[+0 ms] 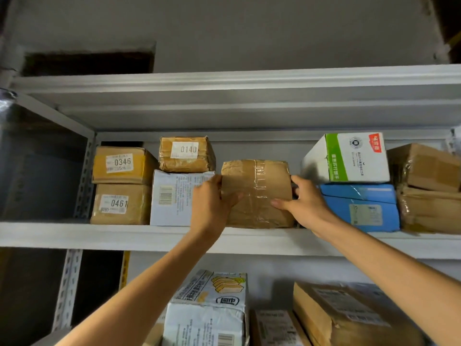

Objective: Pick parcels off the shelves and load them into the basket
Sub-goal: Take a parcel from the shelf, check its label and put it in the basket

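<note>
nine boxes are counted on the shelf (99, 236). at its left end two labelled boxes (122, 166) are stacked; next, the 0140 box (185, 154) is set on a white box (172, 198). the parcel (257, 193), creased brown card crossed by clear tape, stands mid-shelf at the front edge. it is gripped by two hands, the left hand (212, 203) curled round its left side and the right hand (305, 206) round its right, thumbs laid on the front. a green box (349, 158) on a blue box (359, 208) and two plain boxes (429, 171) follow.

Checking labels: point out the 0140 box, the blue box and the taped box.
0140 box (185, 152): head view, front label.
blue box (339, 211): head view, front face.
taped box (258, 193): head view, tape strip on front.
</note>
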The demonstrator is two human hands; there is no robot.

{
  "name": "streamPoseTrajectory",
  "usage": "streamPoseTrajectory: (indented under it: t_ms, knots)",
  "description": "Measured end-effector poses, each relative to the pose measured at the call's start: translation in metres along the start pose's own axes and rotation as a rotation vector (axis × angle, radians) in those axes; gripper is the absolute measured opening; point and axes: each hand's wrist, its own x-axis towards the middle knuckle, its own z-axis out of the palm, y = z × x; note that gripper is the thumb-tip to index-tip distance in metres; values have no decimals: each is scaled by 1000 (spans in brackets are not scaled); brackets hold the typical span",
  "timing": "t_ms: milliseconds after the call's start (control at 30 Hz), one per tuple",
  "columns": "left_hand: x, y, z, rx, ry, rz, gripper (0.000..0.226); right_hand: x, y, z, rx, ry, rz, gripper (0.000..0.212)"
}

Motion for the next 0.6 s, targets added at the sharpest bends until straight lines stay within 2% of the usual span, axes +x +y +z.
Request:
streamPoseTrajectory:
  t_ms: [200,333,533,600]
  knots:
    - [-1,-11,3,105,63,121,63,1,2,6,-4,65,-8,53]
    - [2,-11,2,182,43,127,60,6,-3,14,-46,96,-25,51]
    - [4,-11,-3,300,-45,141,61,7,-11,14,-121,48,69,58]
    - [1,-5,-6,329,-79,150,64,1,-16,9,-211,-16,101,61]
